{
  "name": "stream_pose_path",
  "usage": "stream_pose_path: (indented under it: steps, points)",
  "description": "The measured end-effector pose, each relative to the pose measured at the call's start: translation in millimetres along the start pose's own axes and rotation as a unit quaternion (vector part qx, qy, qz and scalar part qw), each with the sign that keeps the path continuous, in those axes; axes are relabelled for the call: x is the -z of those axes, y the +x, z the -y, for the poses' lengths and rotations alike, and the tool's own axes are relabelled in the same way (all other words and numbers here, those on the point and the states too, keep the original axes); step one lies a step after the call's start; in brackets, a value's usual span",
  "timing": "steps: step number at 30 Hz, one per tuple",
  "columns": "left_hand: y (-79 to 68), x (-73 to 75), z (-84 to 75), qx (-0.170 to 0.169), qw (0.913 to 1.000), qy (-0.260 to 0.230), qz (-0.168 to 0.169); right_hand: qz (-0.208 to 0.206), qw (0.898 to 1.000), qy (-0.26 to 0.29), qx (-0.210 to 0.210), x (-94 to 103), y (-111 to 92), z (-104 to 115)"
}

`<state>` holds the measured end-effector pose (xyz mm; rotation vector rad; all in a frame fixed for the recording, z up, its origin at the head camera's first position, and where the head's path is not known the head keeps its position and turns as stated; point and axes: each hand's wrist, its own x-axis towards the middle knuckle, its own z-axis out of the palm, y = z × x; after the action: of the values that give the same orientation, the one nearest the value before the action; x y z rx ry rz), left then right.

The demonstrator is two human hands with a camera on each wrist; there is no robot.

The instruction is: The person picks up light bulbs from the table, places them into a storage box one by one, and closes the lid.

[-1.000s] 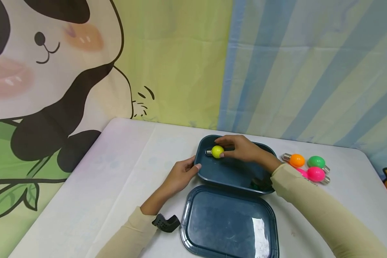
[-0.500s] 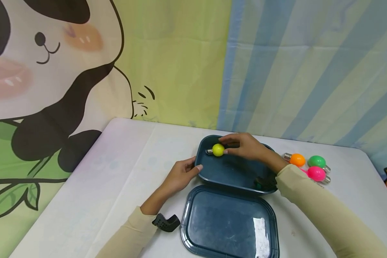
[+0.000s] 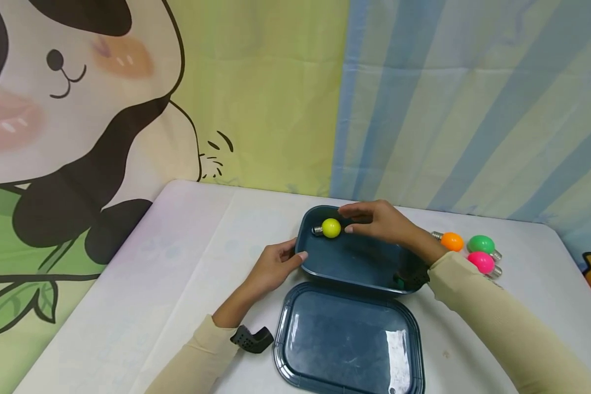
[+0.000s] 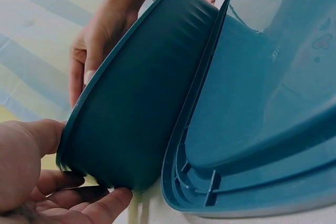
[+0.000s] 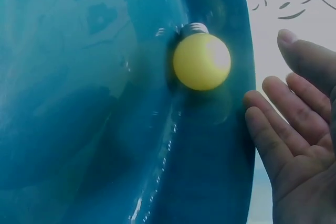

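Note:
A yellow light bulb point(image 3: 331, 228) lies on its side in the far left corner of a dark blue plastic box point(image 3: 354, 262), its metal screw base towards the left wall. My left hand point(image 3: 272, 268) grips the box's left end, thumb at the rim and the other fingers against the outer wall in the left wrist view. Over the box, just right of the bulb, is my right hand point(image 3: 381, 221). Its fingers are parted and hold nothing. The right wrist view shows a gap between the bulb point(image 5: 202, 62) and the right hand point(image 5: 296, 129).
The box's dark blue lid point(image 3: 349, 339) lies on the white table in front of it. To the box's right are an orange bulb point(image 3: 452, 241), a green bulb point(image 3: 481, 243) and a pink bulb point(image 3: 480, 262). A printed curtain point(image 3: 276, 109) hangs behind the table.
My right hand has let go of the yellow bulb and drawn back a little to the right. The bulb stays in the box's corner. My left hand keeps its hold on the box.

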<state>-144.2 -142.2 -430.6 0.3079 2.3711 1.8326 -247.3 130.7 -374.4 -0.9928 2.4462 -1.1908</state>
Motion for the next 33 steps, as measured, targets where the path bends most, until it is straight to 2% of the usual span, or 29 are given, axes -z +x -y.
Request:
stream_pose_path:
  steps: [4,9,13,23,33]
  points:
    - [-1.5,-1.1,-6.3,0.006,1.0,0.008,-0.003,-0.006,1.0,-0.014,-0.009,5.8,-4,2]
    - [-7.7,0.4,-26.7,0.007,0.9999,0.013,0.001,-0.017,0.999,-0.022,-0.019,14.2,-6,5]
    - [-11.8,1.7,-36.6,0.002,1.0,0.009,0.002,-0.021,0.999,-0.021,-0.034,19.4,-9,7]
    - [-12.3,0.5,-38.2,0.004,1.0,0.009,0.001,-0.039,0.998,-0.029,-0.032,31.6,-18,2]
    - [-13.7,1.5,-40.0,0.008,0.9999,0.01,-0.001,-0.069,0.994,-0.004,-0.081,40.8,-28,2]
